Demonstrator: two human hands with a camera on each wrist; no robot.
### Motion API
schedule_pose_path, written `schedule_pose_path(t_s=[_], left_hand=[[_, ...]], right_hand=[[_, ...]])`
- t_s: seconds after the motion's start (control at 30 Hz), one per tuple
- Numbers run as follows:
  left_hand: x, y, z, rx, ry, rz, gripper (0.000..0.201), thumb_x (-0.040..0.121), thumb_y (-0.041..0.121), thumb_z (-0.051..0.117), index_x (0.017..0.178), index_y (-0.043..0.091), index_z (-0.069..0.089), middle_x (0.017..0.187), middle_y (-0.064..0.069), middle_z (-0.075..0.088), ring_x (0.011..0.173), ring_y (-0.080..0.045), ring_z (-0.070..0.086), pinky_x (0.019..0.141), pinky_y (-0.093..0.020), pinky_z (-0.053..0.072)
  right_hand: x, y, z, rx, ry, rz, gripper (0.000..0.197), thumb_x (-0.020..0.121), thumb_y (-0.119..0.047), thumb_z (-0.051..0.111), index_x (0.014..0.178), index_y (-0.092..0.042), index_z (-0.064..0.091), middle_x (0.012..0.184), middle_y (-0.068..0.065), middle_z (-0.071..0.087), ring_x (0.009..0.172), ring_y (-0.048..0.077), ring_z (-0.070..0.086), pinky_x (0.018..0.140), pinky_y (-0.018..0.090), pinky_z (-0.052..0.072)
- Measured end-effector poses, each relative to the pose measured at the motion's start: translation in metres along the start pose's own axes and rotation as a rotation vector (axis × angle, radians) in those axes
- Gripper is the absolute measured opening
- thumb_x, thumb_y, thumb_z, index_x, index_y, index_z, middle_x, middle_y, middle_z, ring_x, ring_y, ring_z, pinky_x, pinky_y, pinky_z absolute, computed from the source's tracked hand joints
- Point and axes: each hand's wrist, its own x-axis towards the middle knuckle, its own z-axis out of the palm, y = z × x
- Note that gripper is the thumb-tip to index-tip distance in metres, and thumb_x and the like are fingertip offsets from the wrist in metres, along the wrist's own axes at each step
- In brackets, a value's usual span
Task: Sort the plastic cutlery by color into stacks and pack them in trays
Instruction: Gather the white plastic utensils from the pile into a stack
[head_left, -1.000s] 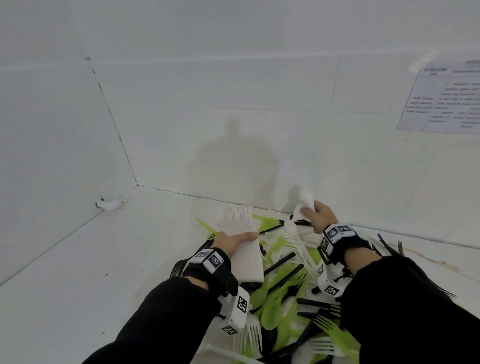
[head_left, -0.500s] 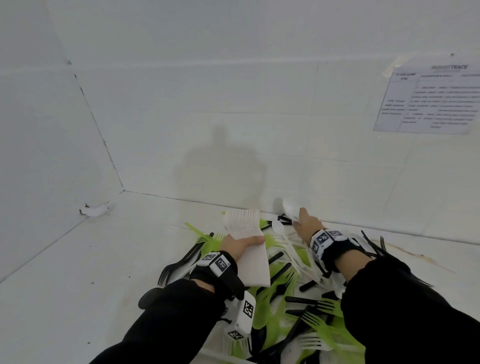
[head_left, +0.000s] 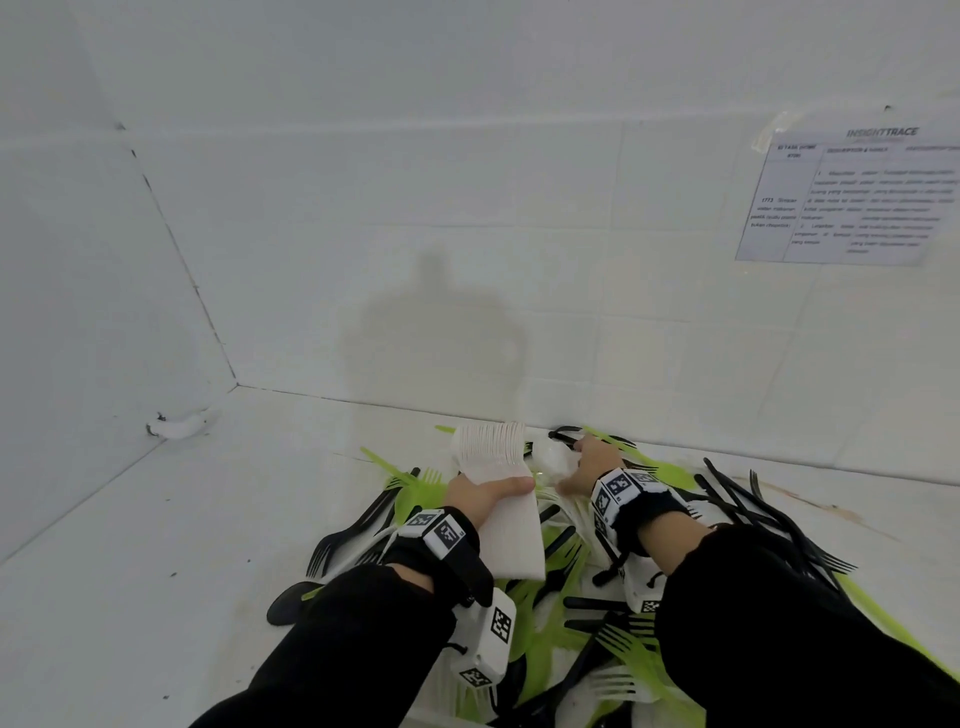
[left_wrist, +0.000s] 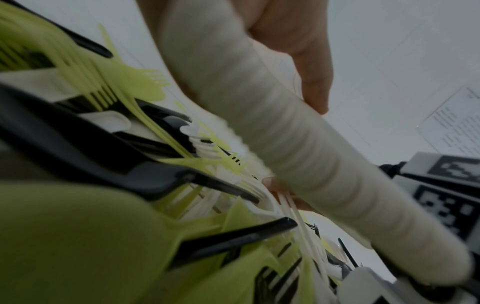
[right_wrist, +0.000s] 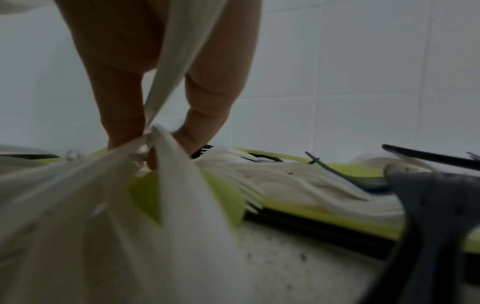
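A mixed pile of green, black and white plastic cutlery (head_left: 576, 587) lies on the white floor by the tiled wall. My left hand (head_left: 485, 496) grips a thick stack of white forks (head_left: 501, 499), tines pointing toward the wall; the stack (left_wrist: 298, 156) fills the left wrist view with my thumb (left_wrist: 314, 82) over it. My right hand (head_left: 584, 470) is down at the far side of the pile and holds white spoons (head_left: 553, 460). In the right wrist view white handles (right_wrist: 179, 51) run up between my fingers (right_wrist: 122, 107), and the fingertips pinch another white piece (right_wrist: 161, 148) in the pile.
The tiled wall (head_left: 519, 234) stands just behind the pile, with a printed sheet (head_left: 852, 197) taped at upper right. A small white lump (head_left: 179, 426) sits at the left wall's base. Black forks (head_left: 763, 514) fan out to the right. Bare white floor (head_left: 171, 545) lies left.
My right hand has dropped from raised near the wall down onto the pile with its white spoons. The left hand keeps its white fork stack steady.
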Motion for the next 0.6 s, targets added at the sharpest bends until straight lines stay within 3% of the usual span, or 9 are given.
schedule_pose_path(t_s=[0.1,0.2,0.3,0.37,0.47,0.53,0.6], left_hand=[[0.0,0.0,-0.002,0.004,-0.002,0.005,0.072,0.041,0.039,0.079,0.105,0.01,0.062,0.107,-0.014,0.067,0.1,-0.032,0.063,0.092,-0.05,0.05],[0.002,-0.002,-0.003,-0.007,0.003,0.005,0.079,0.034,0.042,0.081,0.104,0.009,0.062,0.105,-0.014,0.067,0.099,-0.033,0.063,0.091,-0.051,0.05],[0.004,-0.007,-0.005,-0.026,0.011,-0.014,0.082,0.03,0.044,0.082,0.103,0.01,0.063,0.103,-0.014,0.068,0.096,-0.033,0.064,0.089,-0.052,0.051],[0.002,-0.006,-0.005,-0.03,0.019,-0.023,0.071,0.038,0.038,0.083,0.1,0.011,0.063,0.103,-0.014,0.068,0.096,-0.033,0.065,0.089,-0.052,0.051],[-0.004,-0.002,-0.001,-0.059,0.027,-0.034,0.057,0.054,0.029,0.087,0.101,0.01,0.063,0.104,-0.014,0.068,0.097,-0.033,0.064,0.09,-0.05,0.051],[-0.006,-0.001,0.003,-0.099,0.043,-0.018,0.061,0.055,0.028,0.086,0.107,0.007,0.061,0.105,-0.014,0.067,0.098,-0.033,0.064,0.089,-0.046,0.052],[-0.009,0.001,0.01,-0.145,0.046,-0.009,0.065,0.052,0.027,0.087,0.107,0.005,0.061,0.103,-0.014,0.067,0.096,-0.032,0.064,0.085,-0.043,0.053]], right_hand=[[-0.003,-0.005,0.007,-0.036,0.003,-0.021,0.046,0.081,-0.026,0.065,0.122,-0.011,0.051,0.123,0.008,0.058,0.114,0.023,0.054,0.091,0.028,0.044],[-0.004,-0.007,0.006,-0.037,-0.011,0.003,0.044,0.083,-0.025,0.063,0.121,-0.008,0.051,0.124,0.009,0.057,0.117,0.025,0.052,0.088,0.027,0.043],[-0.006,-0.006,-0.005,0.06,0.011,0.032,0.032,0.083,-0.022,0.064,0.111,-0.007,0.056,0.107,0.011,0.06,0.113,0.028,0.057,0.076,0.027,0.041],[-0.01,0.001,-0.013,0.193,0.045,0.045,0.039,0.082,-0.02,0.066,0.117,-0.006,0.055,0.107,0.011,0.06,0.111,0.029,0.057,0.074,0.024,0.038],[-0.018,0.014,-0.019,0.45,0.048,0.023,0.05,0.081,-0.02,0.069,0.124,-0.005,0.049,0.116,0.011,0.059,0.109,0.028,0.057,0.083,0.027,0.044],[-0.028,0.018,-0.02,0.673,-0.031,-0.052,0.046,0.081,-0.014,0.069,0.121,-0.002,0.049,0.106,0.009,0.061,0.102,0.029,0.06,0.091,0.036,0.049],[-0.043,0.019,-0.019,0.89,-0.13,-0.105,0.038,0.083,-0.005,0.066,0.116,0.0,0.049,0.092,0.01,0.062,0.081,0.027,0.063,0.081,0.041,0.053]])
